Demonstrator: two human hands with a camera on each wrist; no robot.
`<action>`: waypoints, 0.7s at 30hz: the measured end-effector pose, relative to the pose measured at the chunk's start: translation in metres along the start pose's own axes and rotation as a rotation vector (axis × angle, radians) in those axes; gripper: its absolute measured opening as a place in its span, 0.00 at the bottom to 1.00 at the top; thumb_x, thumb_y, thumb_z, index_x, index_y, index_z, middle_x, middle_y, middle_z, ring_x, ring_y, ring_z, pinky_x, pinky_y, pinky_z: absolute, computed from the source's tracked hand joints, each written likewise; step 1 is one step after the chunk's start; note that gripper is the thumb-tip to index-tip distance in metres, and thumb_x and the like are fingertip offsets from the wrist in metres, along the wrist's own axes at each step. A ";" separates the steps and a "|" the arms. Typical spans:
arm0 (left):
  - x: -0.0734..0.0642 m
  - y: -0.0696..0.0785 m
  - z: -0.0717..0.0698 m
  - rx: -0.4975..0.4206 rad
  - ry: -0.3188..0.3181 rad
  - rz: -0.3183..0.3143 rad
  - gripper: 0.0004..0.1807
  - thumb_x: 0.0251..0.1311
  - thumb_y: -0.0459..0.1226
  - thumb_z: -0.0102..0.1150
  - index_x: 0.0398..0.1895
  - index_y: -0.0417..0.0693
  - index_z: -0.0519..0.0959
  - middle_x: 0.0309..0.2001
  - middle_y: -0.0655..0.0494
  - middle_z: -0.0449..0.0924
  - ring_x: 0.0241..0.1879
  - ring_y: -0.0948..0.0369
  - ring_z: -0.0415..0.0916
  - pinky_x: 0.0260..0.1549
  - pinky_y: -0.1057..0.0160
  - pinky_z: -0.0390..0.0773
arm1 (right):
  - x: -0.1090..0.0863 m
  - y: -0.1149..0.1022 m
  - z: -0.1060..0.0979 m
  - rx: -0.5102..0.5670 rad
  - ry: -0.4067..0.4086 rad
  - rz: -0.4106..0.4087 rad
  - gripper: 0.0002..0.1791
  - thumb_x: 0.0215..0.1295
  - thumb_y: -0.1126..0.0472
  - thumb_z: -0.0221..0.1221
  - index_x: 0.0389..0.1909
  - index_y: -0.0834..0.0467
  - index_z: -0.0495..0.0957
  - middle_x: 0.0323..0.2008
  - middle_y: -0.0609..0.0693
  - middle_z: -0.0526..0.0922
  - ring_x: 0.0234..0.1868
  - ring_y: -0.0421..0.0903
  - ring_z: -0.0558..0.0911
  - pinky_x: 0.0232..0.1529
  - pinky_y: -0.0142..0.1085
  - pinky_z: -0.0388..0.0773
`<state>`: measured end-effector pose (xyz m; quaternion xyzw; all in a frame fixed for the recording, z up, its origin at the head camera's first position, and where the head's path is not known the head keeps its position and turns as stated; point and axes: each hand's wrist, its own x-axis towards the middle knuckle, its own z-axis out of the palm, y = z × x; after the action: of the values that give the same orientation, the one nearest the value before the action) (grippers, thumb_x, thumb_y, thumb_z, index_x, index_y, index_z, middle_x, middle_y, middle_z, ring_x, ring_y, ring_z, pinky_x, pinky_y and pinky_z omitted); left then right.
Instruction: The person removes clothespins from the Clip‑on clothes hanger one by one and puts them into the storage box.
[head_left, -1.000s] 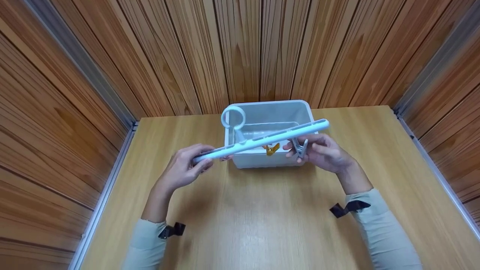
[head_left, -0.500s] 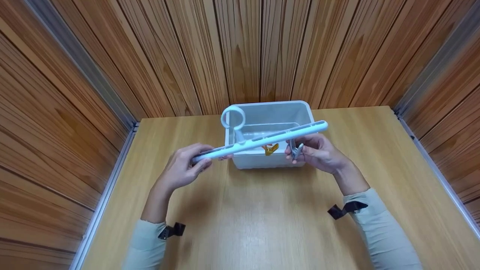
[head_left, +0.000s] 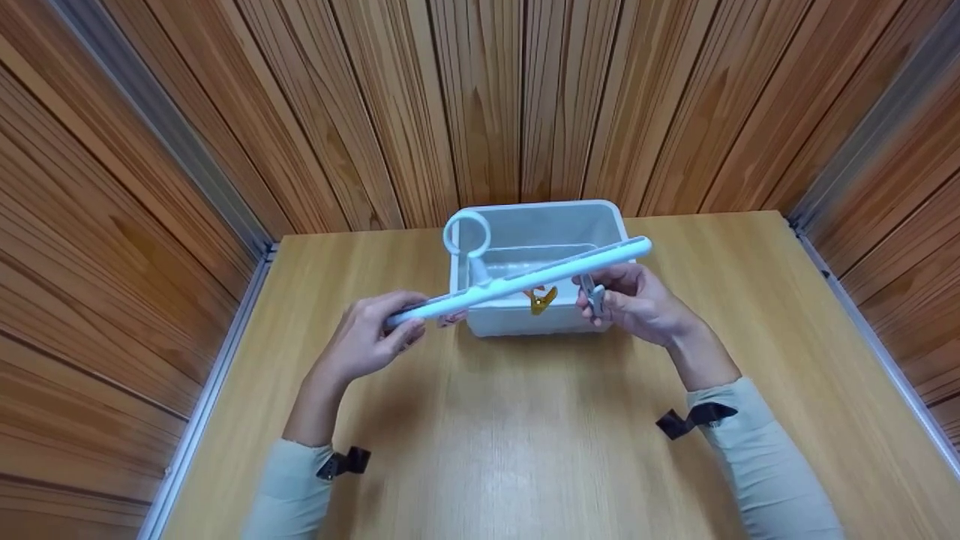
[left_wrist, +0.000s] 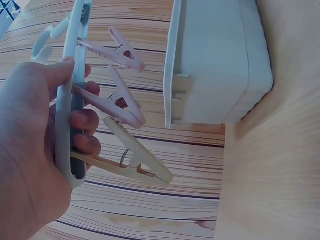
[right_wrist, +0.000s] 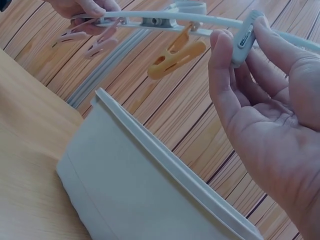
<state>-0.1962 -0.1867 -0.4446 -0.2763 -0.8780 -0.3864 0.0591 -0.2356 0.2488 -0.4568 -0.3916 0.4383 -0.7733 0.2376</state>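
A light blue clip hanger (head_left: 559, 270) with a ring hook (head_left: 466, 217) is held up in front of the bin. My left hand (head_left: 371, 337) grips its left end, the thumb lying along the bar. Near the right end, my right hand (head_left: 637, 306) pinches a grey-blue clothespin (right_wrist: 244, 41) between thumb and fingers, close under the bar. An orange clothespin (right_wrist: 176, 59) hangs from the middle. In the left wrist view, two pink clothespins (left_wrist: 112, 100) and a cream one (left_wrist: 140, 155) dangle by my left hand. Whether the pinched clothespin is fastened to the bar, I cannot tell.
A light grey plastic bin (head_left: 540, 321) stands at the back of the wooden table (head_left: 480, 435), behind and below the hanger. Wood-plank walls (head_left: 480, 105) with metal edge rails enclose the back and sides.
My right hand has shifted a little left, and the clothespin in it has turned, its handles now looking closer together. The hanger has rolled slightly; my left hand stays nearly in place.
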 end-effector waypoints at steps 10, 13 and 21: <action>0.000 0.005 0.001 0.055 -0.008 -0.019 0.13 0.80 0.38 0.66 0.61 0.45 0.88 0.51 0.46 0.94 0.41 0.56 0.87 0.44 0.56 0.87 | -0.002 -0.001 0.005 -0.110 0.166 0.105 0.15 0.87 0.66 0.57 0.65 0.52 0.85 0.50 0.45 0.95 0.49 0.37 0.93 0.48 0.27 0.90; 0.000 0.007 0.000 0.091 -0.004 -0.009 0.13 0.80 0.39 0.67 0.61 0.46 0.88 0.52 0.46 0.94 0.42 0.55 0.87 0.44 0.54 0.87 | -0.003 -0.002 0.006 -0.151 0.213 0.131 0.15 0.86 0.67 0.58 0.64 0.52 0.85 0.49 0.44 0.95 0.48 0.37 0.93 0.47 0.28 0.90; -0.002 0.016 -0.002 0.188 0.019 0.032 0.14 0.79 0.41 0.68 0.61 0.47 0.88 0.47 0.50 0.94 0.36 0.58 0.84 0.37 0.63 0.83 | -0.004 -0.001 0.008 -0.214 0.301 0.176 0.15 0.85 0.69 0.59 0.61 0.49 0.85 0.47 0.43 0.95 0.47 0.37 0.93 0.47 0.29 0.91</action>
<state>-0.1860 -0.1801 -0.4337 -0.2800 -0.9052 -0.3040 0.0991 -0.2266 0.2480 -0.4548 -0.2549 0.5811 -0.7483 0.1933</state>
